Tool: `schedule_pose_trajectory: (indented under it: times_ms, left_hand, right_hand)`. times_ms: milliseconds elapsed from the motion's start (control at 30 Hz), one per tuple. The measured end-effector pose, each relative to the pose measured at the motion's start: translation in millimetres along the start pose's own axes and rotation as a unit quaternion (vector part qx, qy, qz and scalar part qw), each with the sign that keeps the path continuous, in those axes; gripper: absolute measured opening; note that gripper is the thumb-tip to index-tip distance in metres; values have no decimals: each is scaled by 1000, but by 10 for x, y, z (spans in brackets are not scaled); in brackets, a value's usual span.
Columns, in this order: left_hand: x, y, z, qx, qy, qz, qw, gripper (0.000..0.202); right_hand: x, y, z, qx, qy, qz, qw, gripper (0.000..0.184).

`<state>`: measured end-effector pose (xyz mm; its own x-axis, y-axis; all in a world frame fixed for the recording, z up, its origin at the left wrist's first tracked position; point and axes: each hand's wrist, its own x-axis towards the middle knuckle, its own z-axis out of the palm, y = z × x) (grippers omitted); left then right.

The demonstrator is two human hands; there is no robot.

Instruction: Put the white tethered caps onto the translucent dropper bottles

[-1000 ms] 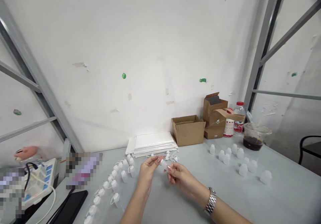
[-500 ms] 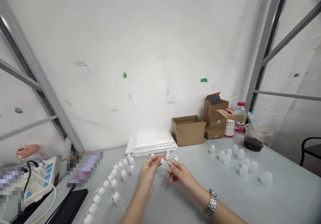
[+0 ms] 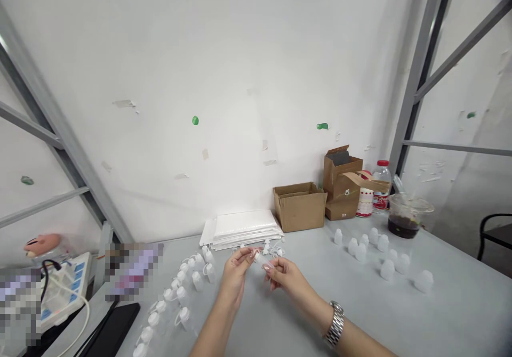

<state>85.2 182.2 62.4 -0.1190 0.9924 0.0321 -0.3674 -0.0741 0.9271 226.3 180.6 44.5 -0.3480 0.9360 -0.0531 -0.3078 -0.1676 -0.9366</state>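
Note:
My left hand [image 3: 235, 273] is closed in a pinch at the white cap end of a small translucent plastic bottle [image 3: 262, 260]. The bottle lies tilted between both hands, above the table. My right hand [image 3: 285, 275], with a metal watch [image 3: 335, 324] on its wrist, has fingers closed on the bottle's lower end. Just behind the fingers lie loose white caps with straps [image 3: 274, 249]. To the left, small bottles with white caps [image 3: 182, 317] stand in rough rows. On the right are several translucent bottles without such caps [image 3: 387, 269].
Behind the hands lies a stack of white padded envelopes [image 3: 245, 229]. An open cardboard box [image 3: 301, 208], a brown paper bag [image 3: 340, 186] and a bowl of dark liquid [image 3: 405, 225] stand at the back right. A black phone-like slab [image 3: 110, 329] and a power strip [image 3: 66, 293] are at left.
The bottle has tilted further and shows more of its body. My right fingers have shifted slightly down along it. The view has moved a little.

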Motion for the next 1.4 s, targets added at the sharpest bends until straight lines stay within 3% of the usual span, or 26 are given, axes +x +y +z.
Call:
schedule_pose_trajectory:
  times_ms: [167, 233, 400, 600, 733, 867, 1067, 1167, 1400]
  left_hand:
    - [-13, 10, 22, -15, -24, 16, 999, 25]
    - [-18, 19, 28, -4, -30, 18, 999, 24]
    - [-12, 27, 5, 53, -28, 29, 998, 23]
    - [-27, 33, -1, 40, -44, 28, 998, 22]
    - [-50, 19, 43, 0, -50, 9, 999, 32]
    - [-79, 5, 75, -41, -69, -30, 996, 40]
    - [-80, -17, 59, -66, -48, -28, 996, 38]
    - [-55, -7, 18, -127, -47, -23, 991, 42]
    - [2, 36, -90, -230, -44, -47, 971, 27]
  right_hand:
    - [-38, -40, -9, 116, -98, 126, 980, 50]
    - [-29, -46, -9, 95, -90, 120, 984, 54]
    - [3, -30, -8, -1, -33, 26, 999, 45]
    - [-59, -79, -23, 122, -148, 115, 975, 44]
    - [-59, -86, -28, 135, -137, 88, 977, 44]
    - [-19, -57, -47, 98, -107, 29, 989, 41]
    - [55, -16, -46, -4, 11, 1, 1000, 54]
    - [63, -4, -33, -86, 3, -33, 996, 55]
    - [-28, 73, 5, -246, -2, -82, 966, 45]
